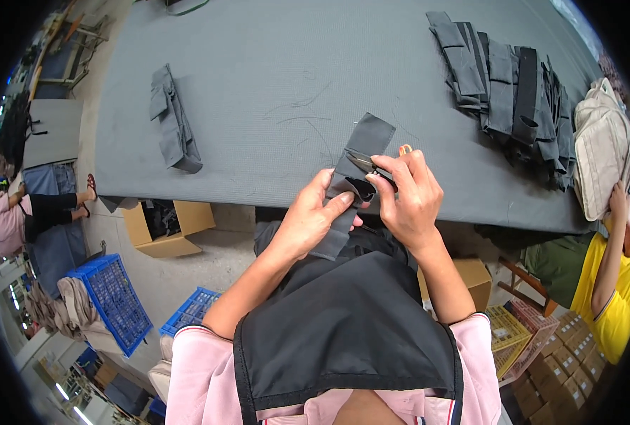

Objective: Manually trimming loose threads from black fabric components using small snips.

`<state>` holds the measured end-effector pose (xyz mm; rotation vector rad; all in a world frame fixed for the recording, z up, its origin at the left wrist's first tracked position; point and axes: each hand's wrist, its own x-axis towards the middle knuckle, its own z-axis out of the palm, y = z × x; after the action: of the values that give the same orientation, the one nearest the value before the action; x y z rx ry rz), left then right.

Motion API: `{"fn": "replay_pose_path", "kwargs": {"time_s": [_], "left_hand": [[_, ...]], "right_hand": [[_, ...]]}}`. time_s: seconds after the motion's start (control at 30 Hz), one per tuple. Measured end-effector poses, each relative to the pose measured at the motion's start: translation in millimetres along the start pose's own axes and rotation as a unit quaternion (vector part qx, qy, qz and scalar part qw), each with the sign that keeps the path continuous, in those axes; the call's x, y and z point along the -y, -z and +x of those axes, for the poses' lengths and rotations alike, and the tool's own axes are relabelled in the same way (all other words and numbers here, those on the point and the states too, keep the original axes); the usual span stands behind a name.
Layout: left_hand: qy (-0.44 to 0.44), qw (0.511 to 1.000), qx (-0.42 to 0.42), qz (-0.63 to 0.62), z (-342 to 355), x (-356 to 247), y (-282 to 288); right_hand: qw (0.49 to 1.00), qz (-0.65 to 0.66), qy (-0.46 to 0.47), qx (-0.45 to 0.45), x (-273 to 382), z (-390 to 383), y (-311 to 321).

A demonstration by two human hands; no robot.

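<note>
A long dark grey fabric strip (pixel 372 128) crosses the near edge of the table, its upper end over the tabletop. My left hand (pixel 311 216) grips it, thumb on top and fingertips partly hidden behind it. My right hand (pixel 408 193) is closed on small metal snips (pixel 363 161), with their blades against the strip just above a black patch on it. Folded grey strips (pixel 175 127) lie to the left on the grey tabletop (pixel 251 57); a larger row of dark strips (pixel 499 85) lies at the upper right.
A co-worker in yellow (pixel 605 297) handles a beige bag (pixel 598 142) at right. Another person in pink (pixel 7 223) is at far left. An open cardboard box (pixel 152 241), blue crates (pixel 124 301), yellow and pink crates (pixel 513 333) and stacked boxes (pixel 556 372) surround the table's near side.
</note>
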<state>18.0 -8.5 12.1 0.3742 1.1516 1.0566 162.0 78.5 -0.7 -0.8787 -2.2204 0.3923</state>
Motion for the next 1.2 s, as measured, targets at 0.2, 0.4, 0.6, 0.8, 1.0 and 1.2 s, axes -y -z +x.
{"fn": "replay_pose_path", "kwargs": {"time_s": [0.2, 0.4, 0.6, 0.8, 1.0, 1.2], "left_hand": [[0.014, 1.000, -0.005, 0.005, 1.1, -2.3, -3.1], [0.019, 1.000, 0.003, 0.005, 1.5, -2.9, -4.1], [0.027, 1.000, -0.003, 0.005, 1.0, -0.1, -6.6], [0.014, 1.000, 0.000, -0.002, 0.9, 3.7, -5.7], [-0.001, 1.000, 0.013, -0.029, 4.9, 6.6, -2.9], [0.021, 0.999, 0.035, -0.018, 12.0, -3.0, 6.8]], "right_hand": [[0.999, 0.022, -0.026, 0.005, -0.4, -2.6, 0.0], [0.999, 0.028, -0.047, 0.002, 2.2, -3.0, 0.5], [0.999, 0.017, -0.049, -0.018, 3.1, -2.6, -2.1], [0.999, -0.025, -0.034, -0.016, 5.0, -6.3, -2.9], [0.960, 0.196, -0.193, -0.061, 7.2, -3.7, -5.7], [0.945, 0.239, -0.222, 0.013, -11.3, 23.3, -24.4]]}}
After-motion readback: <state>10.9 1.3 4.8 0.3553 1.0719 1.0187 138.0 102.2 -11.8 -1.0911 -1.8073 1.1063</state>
